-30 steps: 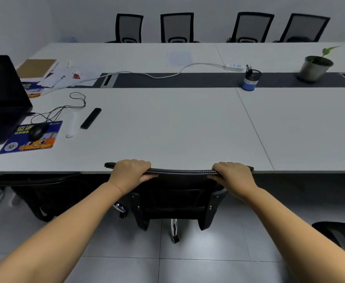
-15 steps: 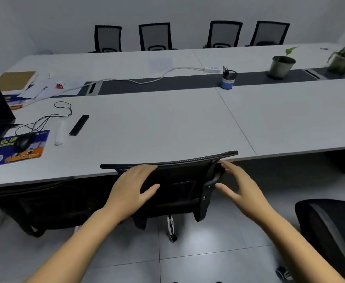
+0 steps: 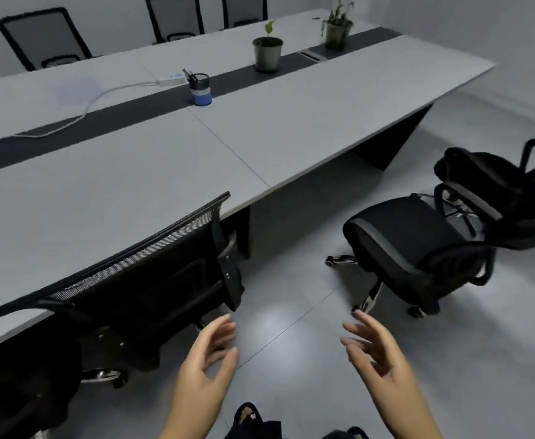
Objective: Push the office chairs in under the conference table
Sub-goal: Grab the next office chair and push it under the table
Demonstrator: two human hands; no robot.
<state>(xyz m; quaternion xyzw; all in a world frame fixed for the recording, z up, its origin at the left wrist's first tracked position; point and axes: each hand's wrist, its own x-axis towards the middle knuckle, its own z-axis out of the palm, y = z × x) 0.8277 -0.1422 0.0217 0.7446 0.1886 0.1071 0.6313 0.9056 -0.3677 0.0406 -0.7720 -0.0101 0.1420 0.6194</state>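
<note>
Both hands empty, fingers spread and relaxed, hovering over the floor: left hand [image 3: 207,365], right hand [image 3: 375,353], apart from each other, touching nothing. Tucked chair [image 3: 139,280] sits at the table's near edge, mesh back against it, seat under. Loose chair [image 3: 415,248] stands well out on the floor off the table's near right corner, backrest turned away I think, view smeared there. Judgement: it rolls on casters, light to push but swivels; grip the stiff top rail of the back with both hands. Another chair [image 3: 513,191] behind it. Conference table [image 3: 291,128] carries pen cup [image 3: 201,90] and plant pot [image 3: 267,52] along the centre strip.
</note>
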